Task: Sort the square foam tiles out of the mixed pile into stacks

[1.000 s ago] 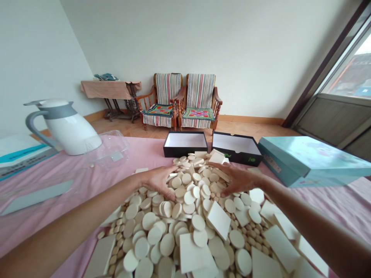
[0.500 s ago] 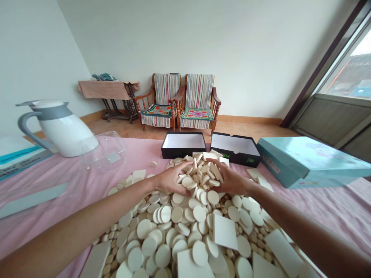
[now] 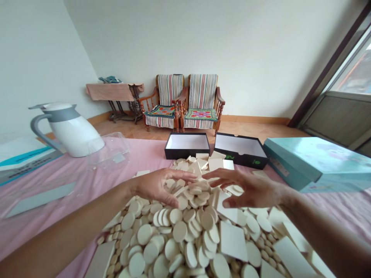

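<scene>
A large heap of pale, wood-like discs [image 3: 179, 231] and flat square pieces [image 3: 233, 240] covers the table in front of me. My left hand [image 3: 159, 186] is over the middle of the heap, fingers stretched to the right and thumb apart. Opposite it, my right hand [image 3: 246, 187] points left, its fingers spread and slightly bent. Loose discs lie between the two hands, and neither hand grips a piece. Whether the fingertips touch the discs is hard to see. Smaller rounded pieces [image 3: 262, 247] show under the larger ones at the sides.
Behind the heap stand two open black boxes with white insides, a left box [image 3: 187, 156] and a right box [image 3: 240, 156]. A light-blue box [image 3: 315, 162] is at the right. A white jug [image 3: 74, 135] and a clear plastic container [image 3: 108, 154] stand left on the pink cloth [image 3: 145, 150].
Both hands have drawn back toward me from the far part of the heap, and the right fingers have lifted and spread. Discs between them have shifted nearer. The view has turned slightly left.
</scene>
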### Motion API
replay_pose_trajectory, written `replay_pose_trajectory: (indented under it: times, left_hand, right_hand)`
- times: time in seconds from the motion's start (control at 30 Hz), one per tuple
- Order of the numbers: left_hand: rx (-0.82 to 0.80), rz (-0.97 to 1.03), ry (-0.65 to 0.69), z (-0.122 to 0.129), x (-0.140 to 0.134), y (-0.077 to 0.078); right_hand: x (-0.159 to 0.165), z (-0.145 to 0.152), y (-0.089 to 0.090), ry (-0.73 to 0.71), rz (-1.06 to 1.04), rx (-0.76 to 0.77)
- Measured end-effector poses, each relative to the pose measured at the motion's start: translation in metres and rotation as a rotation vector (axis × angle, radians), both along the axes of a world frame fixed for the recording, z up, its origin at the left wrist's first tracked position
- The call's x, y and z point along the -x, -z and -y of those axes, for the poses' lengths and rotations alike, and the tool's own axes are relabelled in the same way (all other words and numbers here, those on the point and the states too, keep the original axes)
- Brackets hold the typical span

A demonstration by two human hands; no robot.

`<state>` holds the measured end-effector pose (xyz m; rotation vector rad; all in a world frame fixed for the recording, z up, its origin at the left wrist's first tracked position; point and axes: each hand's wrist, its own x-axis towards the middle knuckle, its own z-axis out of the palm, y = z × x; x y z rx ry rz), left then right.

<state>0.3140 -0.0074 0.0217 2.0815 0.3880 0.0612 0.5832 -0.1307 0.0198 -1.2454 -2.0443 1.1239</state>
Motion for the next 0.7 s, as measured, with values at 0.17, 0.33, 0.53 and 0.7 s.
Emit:
replay_pose_trajectory:
  times: [0.17, 0.33, 0.53, 0.7]
  left_hand:
    - [-0.132, 0.011, -0.429, -0.048, 0.030, 0.022]
    - [-0.343, -0.066, -0.657, -0.078, 0.050, 0.061]
    - [-0.447, -0.053, -0.587, -0.072, 0.026, 0.076]
    - [-0.462, -0.082, -0.524, -0.070, -0.005, 0.083]
  right_hand:
    - [-0.028, -0.014, 0.016, 0.287, 0.017, -0.008]
    - [-0.054, -0.033, 0.054, 0.580, 0.288, -0.228]
    - [-0.065, -0.055, 0.087, 0.759, 0.598, -0.262]
    - [-0.053, -0.068, 0.099, 0.708, 0.526, -0.205]
